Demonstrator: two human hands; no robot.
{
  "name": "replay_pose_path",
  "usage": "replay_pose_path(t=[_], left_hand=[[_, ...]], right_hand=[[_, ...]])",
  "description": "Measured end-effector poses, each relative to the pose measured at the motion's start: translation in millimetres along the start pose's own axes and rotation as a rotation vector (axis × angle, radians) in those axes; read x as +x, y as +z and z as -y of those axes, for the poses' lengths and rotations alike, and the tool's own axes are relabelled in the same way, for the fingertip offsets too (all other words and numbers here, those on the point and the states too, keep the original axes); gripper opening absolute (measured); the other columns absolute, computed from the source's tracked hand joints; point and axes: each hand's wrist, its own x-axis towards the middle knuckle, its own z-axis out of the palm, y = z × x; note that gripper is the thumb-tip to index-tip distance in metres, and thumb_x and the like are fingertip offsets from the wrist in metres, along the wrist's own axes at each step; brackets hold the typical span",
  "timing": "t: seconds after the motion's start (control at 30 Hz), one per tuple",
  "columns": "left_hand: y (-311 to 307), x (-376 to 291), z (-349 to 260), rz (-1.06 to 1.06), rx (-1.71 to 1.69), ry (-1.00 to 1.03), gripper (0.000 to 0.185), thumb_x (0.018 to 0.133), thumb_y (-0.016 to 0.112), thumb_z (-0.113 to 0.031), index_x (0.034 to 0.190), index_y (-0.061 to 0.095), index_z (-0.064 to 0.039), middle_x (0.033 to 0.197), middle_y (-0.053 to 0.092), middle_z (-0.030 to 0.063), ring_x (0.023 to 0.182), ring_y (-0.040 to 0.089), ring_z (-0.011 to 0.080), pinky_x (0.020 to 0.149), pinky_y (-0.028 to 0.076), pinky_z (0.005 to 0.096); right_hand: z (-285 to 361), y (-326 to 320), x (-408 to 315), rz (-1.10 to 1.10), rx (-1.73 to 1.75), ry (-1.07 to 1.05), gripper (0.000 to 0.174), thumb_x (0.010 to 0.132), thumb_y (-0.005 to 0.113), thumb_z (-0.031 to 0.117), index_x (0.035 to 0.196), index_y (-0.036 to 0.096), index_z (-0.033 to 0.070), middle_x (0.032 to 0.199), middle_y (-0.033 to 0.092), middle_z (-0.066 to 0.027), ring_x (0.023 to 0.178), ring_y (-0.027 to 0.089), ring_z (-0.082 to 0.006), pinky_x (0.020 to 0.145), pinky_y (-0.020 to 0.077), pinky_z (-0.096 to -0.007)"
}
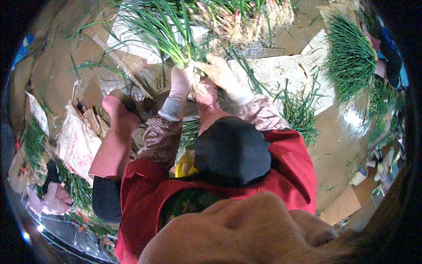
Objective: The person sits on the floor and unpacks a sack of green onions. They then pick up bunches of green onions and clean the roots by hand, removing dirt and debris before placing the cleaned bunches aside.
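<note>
My left hand (182, 79), in a pale glove, is closed around the lower stems of a bunch of green allium stalks (179, 54), possibly green garlic or spring onions. Their long leaves fan out up and to the left, and pale roots (198, 89) hang below my grip. From the right, my right hand (220, 71), also gloved and slightly blurred, has its fingertips closed on the stems near the base. Both hands are above a pink rubber boot (208, 95) on my foot. A heap of similar rooted stalks (244, 23) lies just beyond.
Wet brown floor (333, 148) surrounds me. A whitish sheet (280, 72) lies to the right, with loose green leaves (298, 115) on it. Farther right is a large stack of green stalks (351, 59). A white woven sack (79, 142) sits beside my other boot (113, 138).
</note>
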Motion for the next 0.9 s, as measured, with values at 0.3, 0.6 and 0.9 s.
replay_pose_path(t=[0.3,0.6,0.9], left_hand=[[-59,4,-43,-0.042,-0.094,-0.291,0.018,0.089,0.051,-0.013,0.081,0.061,0.000,0.063,0.062,0.0093,0.049,0.055,0.0136,0.044,0.043,0.0265],[-21,19,-54,0.405,-0.565,-0.393,0.030,0.091,0.049,-0.015,0.115,0.059,0.000,0.072,0.052,-0.0035,0.058,0.042,0.0035,0.051,0.033,0.0173],[20,4,-54,0.200,-0.568,-0.413,0.010,0.084,0.062,-0.009,0.086,0.066,-0.001,0.068,0.059,-0.0009,0.057,0.052,0.0065,0.052,0.040,0.0197]], right_hand=[[38,-102,-33,0.530,-1.122,0.304,0.045,0.083,0.060,0.035,0.112,0.058,0.001,0.099,0.063,-0.0210,0.091,0.062,-0.0333,0.082,0.0474,-0.0396],[75,-166,56,-0.369,-1.097,0.021,0.039,0.083,0.053,0.039,0.095,0.062,0.004,0.079,0.064,-0.0216,0.080,0.063,-0.0373,0.073,0.0498,-0.0428],[90,-48,-12,0.042,0.081,-0.011,0.026,0.083,0.067,0.030,0.090,0.064,0.005,0.075,0.065,-0.0069,0.074,0.063,-0.0180,0.066,0.0492,-0.0295]])
